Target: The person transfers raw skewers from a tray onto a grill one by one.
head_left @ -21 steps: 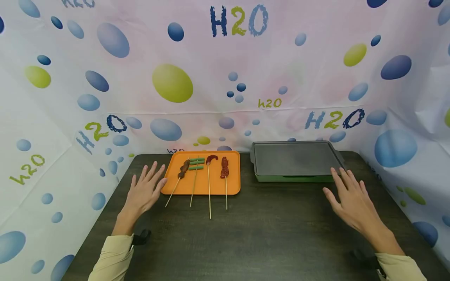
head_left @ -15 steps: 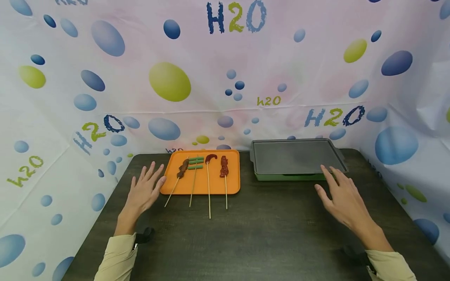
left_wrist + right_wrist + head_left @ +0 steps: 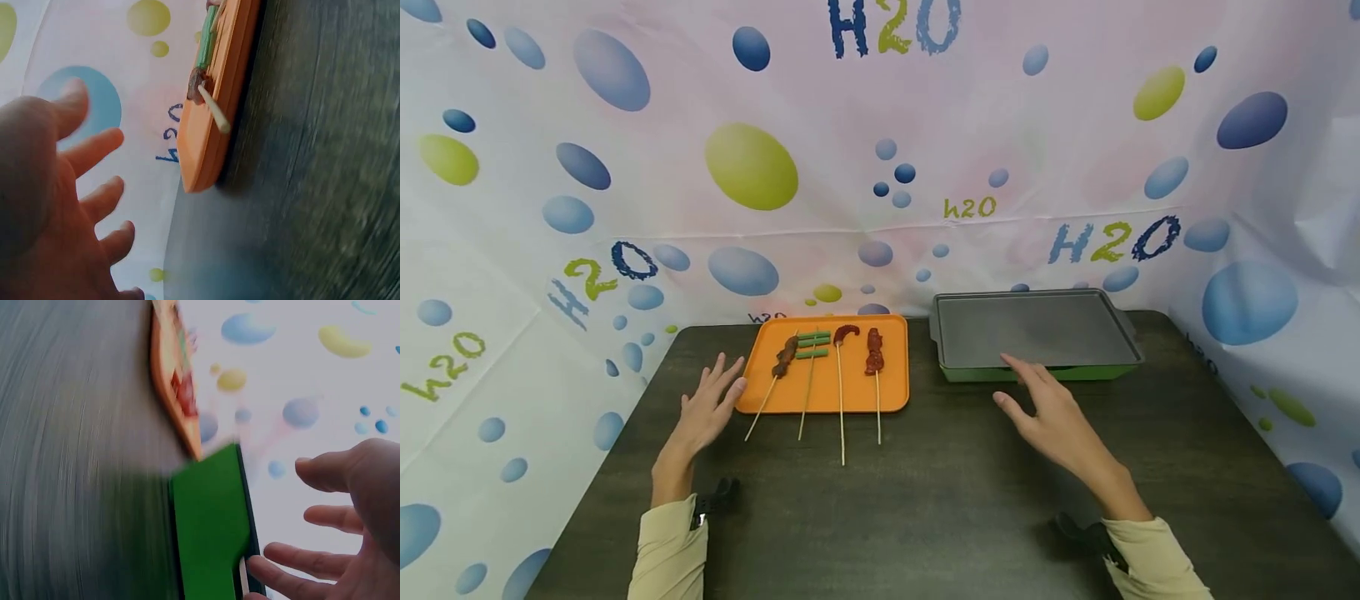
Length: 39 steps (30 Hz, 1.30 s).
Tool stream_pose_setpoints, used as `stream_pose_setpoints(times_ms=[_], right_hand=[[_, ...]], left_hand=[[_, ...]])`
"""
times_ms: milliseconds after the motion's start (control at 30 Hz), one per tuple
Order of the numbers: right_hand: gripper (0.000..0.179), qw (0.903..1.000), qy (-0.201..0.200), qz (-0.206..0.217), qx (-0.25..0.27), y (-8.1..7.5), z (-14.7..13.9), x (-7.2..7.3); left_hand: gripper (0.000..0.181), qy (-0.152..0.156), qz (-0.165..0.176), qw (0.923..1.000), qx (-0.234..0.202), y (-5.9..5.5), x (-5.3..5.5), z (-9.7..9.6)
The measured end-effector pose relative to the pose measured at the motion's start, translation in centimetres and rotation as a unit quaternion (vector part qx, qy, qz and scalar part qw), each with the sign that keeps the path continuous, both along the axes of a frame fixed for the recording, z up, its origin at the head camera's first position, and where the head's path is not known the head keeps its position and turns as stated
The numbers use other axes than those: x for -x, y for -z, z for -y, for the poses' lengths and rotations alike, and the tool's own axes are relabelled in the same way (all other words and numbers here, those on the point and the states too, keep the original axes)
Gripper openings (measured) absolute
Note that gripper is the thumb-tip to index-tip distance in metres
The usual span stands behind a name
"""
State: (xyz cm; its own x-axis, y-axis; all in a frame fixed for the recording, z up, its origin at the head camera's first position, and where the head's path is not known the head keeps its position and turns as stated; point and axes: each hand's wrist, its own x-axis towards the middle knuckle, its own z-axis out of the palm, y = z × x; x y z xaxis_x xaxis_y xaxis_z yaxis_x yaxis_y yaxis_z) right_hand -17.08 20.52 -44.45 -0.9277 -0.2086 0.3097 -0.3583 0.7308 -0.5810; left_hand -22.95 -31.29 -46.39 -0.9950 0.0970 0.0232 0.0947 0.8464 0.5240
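My left hand (image 3: 706, 408) hovers beside the left edge of an orange tray (image 3: 895, 392), fingers extended and holding nothing. On the tray lie several skewers, their sticks pointing towards me: a brown meat skewer (image 3: 785, 358), a skewer of green vegetable pieces (image 3: 812, 353), a dark red curled piece on a stick (image 3: 846, 332) and a red meat skewer (image 3: 875, 352). My right hand (image 3: 1063, 429) is spread in front of a grey flat griddle plate (image 3: 1037, 325) with a green base (image 3: 970, 374). In the right wrist view its fingers are near the green side (image 3: 209, 512); contact cannot be told.
Both the tray and the griddle stand at the back of a dark wooden table (image 3: 880, 525). Behind and at the sides hangs a white curtain (image 3: 850, 125) with blue and green dots. Each wrist carries a black camera mount (image 3: 718, 496).
My right hand has moved left, from the griddle's right front corner towards its front middle. The left hand has stayed beside the tray, turning slightly. The head view has tilted down a little.
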Motion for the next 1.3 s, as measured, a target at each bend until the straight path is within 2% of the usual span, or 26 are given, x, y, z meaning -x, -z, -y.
stream_pose_setpoints(times_ms=[100,200,367,433,533,733,800,867,933,1033,1100,1300], right_hand=[[0.061,0.9982,-0.031,0.030,0.042,0.3,2.1,0.3],[0.062,0.9914,-0.061,0.076,0.086,0.8,4.1,0.4],[0.061,0.9692,-0.095,0.168,0.153,1.7,7.3,0.7],[0.061,0.9537,-0.109,0.208,0.188,2.1,8.4,0.8],[0.062,0.9196,-0.133,0.265,0.258,2.8,9.7,0.9],[0.066,0.8194,-0.159,0.365,0.412,4.0,11.8,1.2],[0.066,0.7898,-0.161,0.385,0.449,4.3,12.6,1.3],[0.065,0.7671,-0.164,0.395,0.479,4.6,13.3,1.4],[0.062,0.7501,-0.158,0.396,0.505,4.8,13.8,1.6],[0.058,0.7377,-0.141,0.390,0.533,5.0,14.2,1.9],[0.055,0.7359,-0.123,0.384,0.544,5.2,14.3,2.1],[0.049,0.7520,-0.086,0.369,0.540,5.6,14.1,2.8]], left_hand=[[0.062,-0.002,0.022,0.9997,0.011,0.3,0.0,0.5],[0.061,0.005,0.042,0.9991,0.010,0.6,-0.1,1.0],[0.060,0.023,0.045,0.9987,-0.001,1.1,0.1,2.0],[0.060,0.029,0.045,0.9986,0.000,1.3,0.3,2.3],[0.060,0.037,0.048,0.9982,0.003,1.6,0.4,2.4],[0.061,0.033,0.053,0.9980,0.010,2.1,0.5,2.1],[0.062,0.028,0.057,0.9979,0.011,2.2,0.4,2.1],[0.063,0.026,0.059,0.9978,0.012,2.2,0.3,2.1],[0.063,0.025,0.061,0.9978,0.010,2.2,0.2,2.0],[0.063,0.024,0.063,0.9976,0.010,2.1,0.2,1.9],[0.064,0.022,0.068,0.9974,0.010,2.1,0.2,1.8],[0.065,0.021,0.072,0.9971,0.011,2.1,0.2,1.9]])
